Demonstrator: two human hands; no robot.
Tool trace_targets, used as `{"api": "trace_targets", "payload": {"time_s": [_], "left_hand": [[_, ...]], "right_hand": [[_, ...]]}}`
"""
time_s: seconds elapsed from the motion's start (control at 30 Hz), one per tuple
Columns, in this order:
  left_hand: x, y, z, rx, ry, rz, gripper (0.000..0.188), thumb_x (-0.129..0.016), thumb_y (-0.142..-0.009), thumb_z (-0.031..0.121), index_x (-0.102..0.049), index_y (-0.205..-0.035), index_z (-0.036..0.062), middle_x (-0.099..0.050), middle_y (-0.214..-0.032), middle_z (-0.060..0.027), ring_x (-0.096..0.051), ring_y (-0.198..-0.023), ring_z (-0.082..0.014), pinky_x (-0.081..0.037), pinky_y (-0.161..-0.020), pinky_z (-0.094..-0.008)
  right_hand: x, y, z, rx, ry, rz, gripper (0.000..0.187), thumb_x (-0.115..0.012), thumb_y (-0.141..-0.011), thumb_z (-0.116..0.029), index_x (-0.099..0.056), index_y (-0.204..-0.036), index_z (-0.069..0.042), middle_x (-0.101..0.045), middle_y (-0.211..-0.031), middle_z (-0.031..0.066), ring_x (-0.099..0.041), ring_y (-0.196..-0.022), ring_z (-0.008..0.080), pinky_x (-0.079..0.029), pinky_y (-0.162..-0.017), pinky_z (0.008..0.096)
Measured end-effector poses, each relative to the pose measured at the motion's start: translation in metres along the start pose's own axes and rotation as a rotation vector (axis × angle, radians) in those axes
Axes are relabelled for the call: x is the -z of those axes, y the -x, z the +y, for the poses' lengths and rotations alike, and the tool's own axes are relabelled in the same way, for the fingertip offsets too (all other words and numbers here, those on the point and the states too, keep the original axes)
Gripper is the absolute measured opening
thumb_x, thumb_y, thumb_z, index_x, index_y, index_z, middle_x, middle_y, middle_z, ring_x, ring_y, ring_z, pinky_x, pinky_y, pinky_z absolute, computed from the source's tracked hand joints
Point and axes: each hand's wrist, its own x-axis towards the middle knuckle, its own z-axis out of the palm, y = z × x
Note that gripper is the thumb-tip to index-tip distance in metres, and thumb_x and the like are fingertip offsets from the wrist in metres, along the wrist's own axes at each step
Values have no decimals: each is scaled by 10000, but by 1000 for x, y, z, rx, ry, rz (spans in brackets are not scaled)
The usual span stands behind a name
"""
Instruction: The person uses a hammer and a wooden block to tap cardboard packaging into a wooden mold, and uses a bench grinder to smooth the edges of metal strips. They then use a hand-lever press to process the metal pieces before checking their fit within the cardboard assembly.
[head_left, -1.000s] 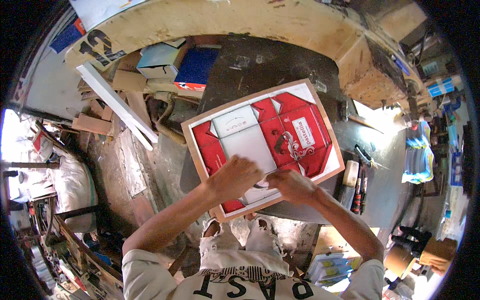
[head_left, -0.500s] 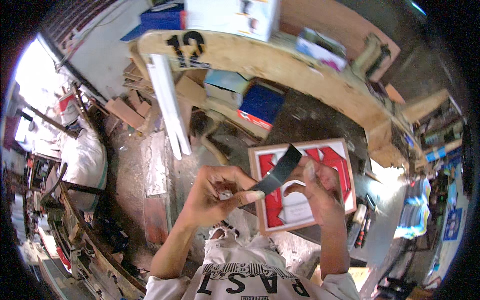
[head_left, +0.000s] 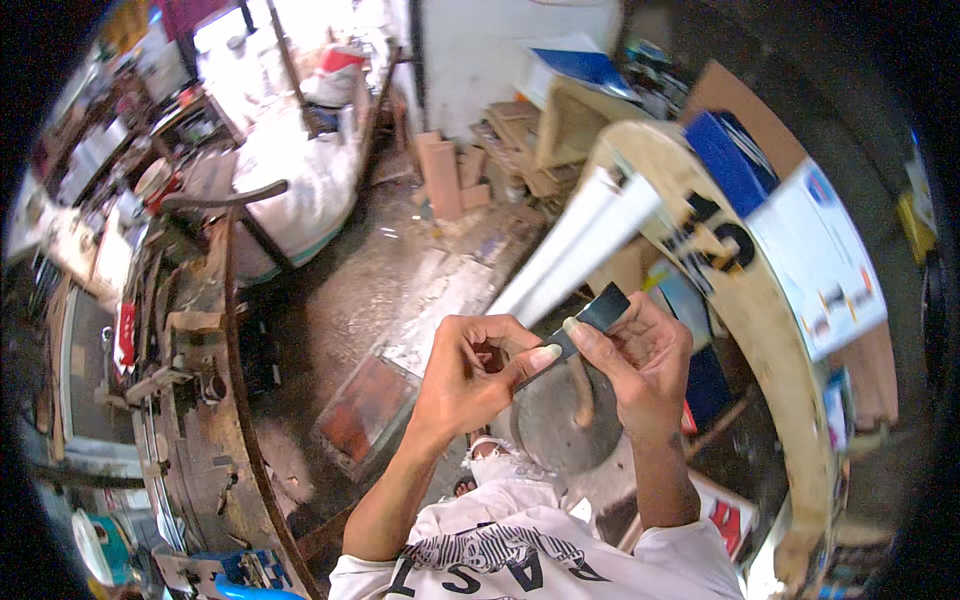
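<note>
The dusty floor (head_left: 340, 290) spread across the middle, and round its right side swept a curved, pale wooden surface (head_left: 802, 425) with black painted marks on it. Over on the left it was a dark, worn wooden surface (head_left: 215, 440), its edge bowing down toward the bottom. Beyond that slumped a big white sack (head_left: 300, 205), and there were the long white boards (head_left: 575, 245), slanting up to lean near the pale surface's end! A white box (head_left: 825, 265) sat out on the right, a blue box (head_left: 730, 160) just beside it, while brown wood offcuts (head_left: 442, 180) stood heaped by the wall (head_left: 485, 55). Low on the right, a red-and-white framed panel (head_left: 727, 522) peeped out past the person's sleeve (head_left: 688, 558).

Then the centre of it all: two hands, raised in front of the white shirt (head_left: 540, 560). The left hand (head_left: 480, 370) was pinching, thumb on top, fingers curled beneath; the right hand (head_left: 645, 360) had its thumb pressed in close by, fingers bent behind. And between them, in mid-air, was the small black strip (head_left: 606, 308), tilted up to the right and gripped by both!
</note>
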Motion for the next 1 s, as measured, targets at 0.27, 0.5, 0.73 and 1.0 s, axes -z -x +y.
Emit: {"api": "trace_targets", "payload": {"time_s": [0.27, 0.5, 0.73, 1.0], "left_hand": [[143, -74, 23, 142, 16, 148, 91, -797, -807, 41, -741, -852, -14, -718, -807, -42, -636, -749, -84, -504, -670, -243], [277, -83, -27, 33, -50, 691, 121, -794, -791, 46, -756, -896, -3, -721, -868, -41, -632, -825, -87, -499, -753, -249], [561, -33, -104, -97, -509, 1636, 247, -752, -887, 193, -750, -1009, -22, -728, -850, 2, -615, -739, -68, -487, -679, -247], [813, -31, -227, 251, -609, 1534, 175, -759, -839, 169, -776, -952, 37, -751, -792, -103, -665, -685, -121, -517, -669, -292]], "right_hand": [[-111, -178, 31, -253, -484, -439, 51, -712, -845, -28, -674, -874, -11, -690, -812, 58, -624, -687, 103, -498, -646, 242], [-239, -280, 58, -245, -331, -533, 274, -611, -974, -249, -628, -1089, -1, -694, -979, 116, -681, -815, 187, -527, -717, 302], [-361, -347, 120, -261, -75, -890, 145, -679, -924, -121, -661, -952, 20, -701, -837, 75, -660, -768, 127, -525, -734, 272], [-631, -426, 195, 61, 326, -972, 171, -694, -921, -147, -661, -968, 14, -685, -779, 62, -661, -750, 137, -511, -739, 266]]}}
